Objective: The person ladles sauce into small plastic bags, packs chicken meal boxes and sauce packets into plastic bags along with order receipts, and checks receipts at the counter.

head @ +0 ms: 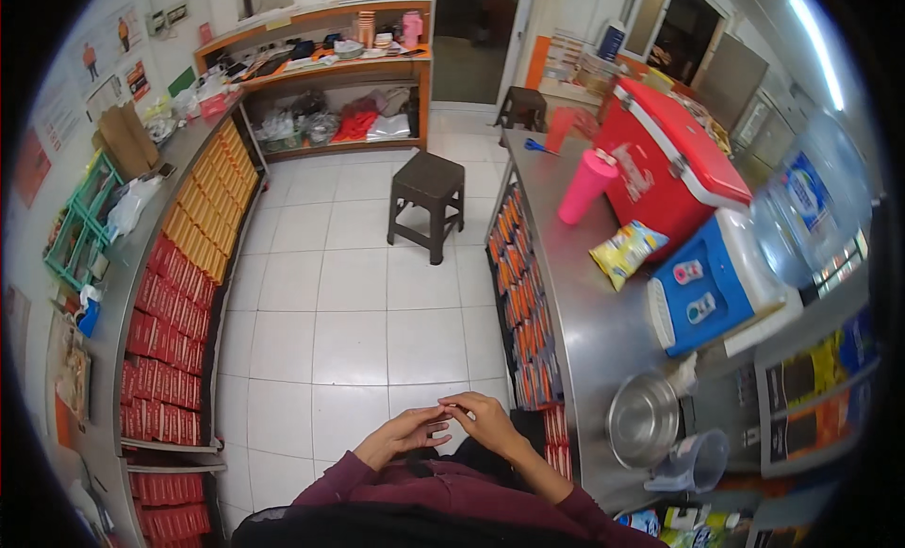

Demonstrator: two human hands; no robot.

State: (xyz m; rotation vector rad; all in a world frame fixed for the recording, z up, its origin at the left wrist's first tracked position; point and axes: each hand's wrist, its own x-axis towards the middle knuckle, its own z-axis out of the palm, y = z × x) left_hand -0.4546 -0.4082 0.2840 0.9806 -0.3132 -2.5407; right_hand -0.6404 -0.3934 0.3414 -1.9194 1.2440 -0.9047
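Note:
In front of my maroon-clad body, my left hand (413, 433) and my right hand (485, 422) meet at the fingertips. The left hand's lower fingers are spread apart, and its index finger reaches the right hand's fingertips. My right thumb and fingers come together there; whether something tiny is between them is too small to tell. Both hands are above the white tiled floor (353, 343). Ahead of them stands a dark brown plastic stool (428, 179).
A steel counter (541, 244) on the right holds a red cooler (657, 169), pink tumbler (589, 187), yellow snack bag (628, 252), blue-and-white water dispenser (721, 265), steel bowl (642, 419) and clear plastic jug (696, 457). Left, red boxes (166, 336) and yellow boxes (212, 201) fill shelves under another counter (113, 321).

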